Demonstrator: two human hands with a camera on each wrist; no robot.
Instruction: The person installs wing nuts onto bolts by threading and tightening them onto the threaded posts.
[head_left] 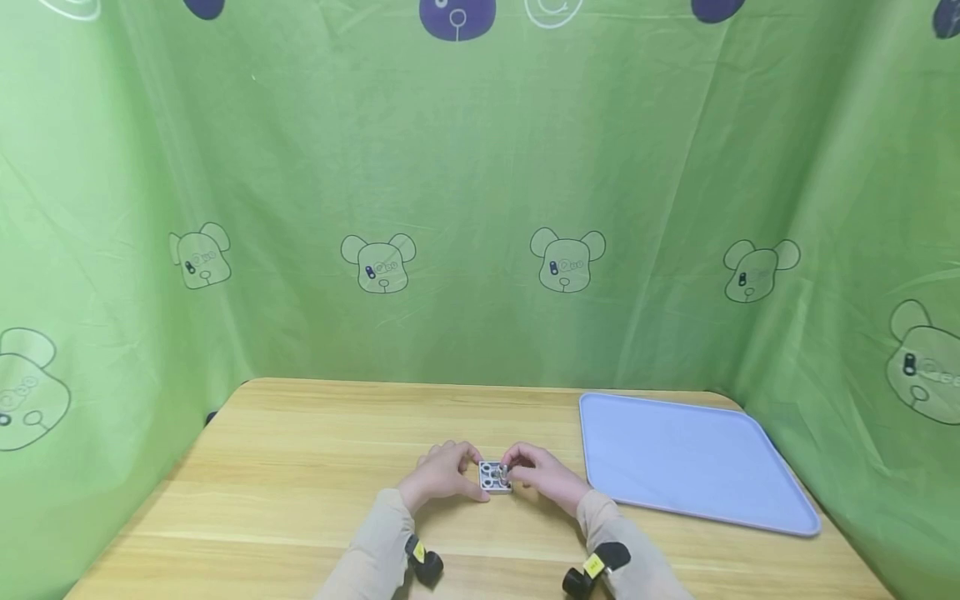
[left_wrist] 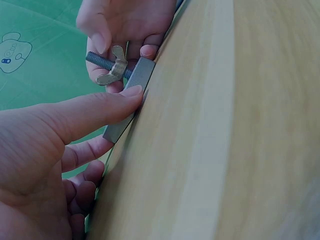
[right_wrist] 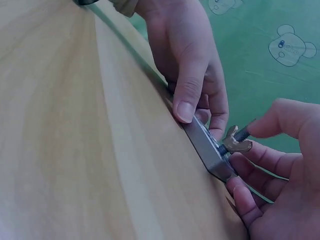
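Note:
A small square metal block (head_left: 496,489) with round holes in its top face lies on the table between both hands. A threaded bolt (left_wrist: 97,60) stands up from it, carrying a brass-coloured wing nut (left_wrist: 118,67). My left hand (head_left: 442,473) grips the block's side, thumb on the near edge and fingers at the far edge. At the block's right end, my right hand (head_left: 546,475) has its fingers curled about the wing nut and bolt; one fingertip meets the bolt's free end in the right wrist view. Its lower fingers rest by the block's corner.
A pale blue-violet tray (head_left: 675,458) lies at the right side of the wooden table (head_left: 337,450), close beyond my right hand. Green cloth (head_left: 480,167) with bear prints hangs behind and at both sides. Each sleeved wrist carries a small black camera (head_left: 427,567).

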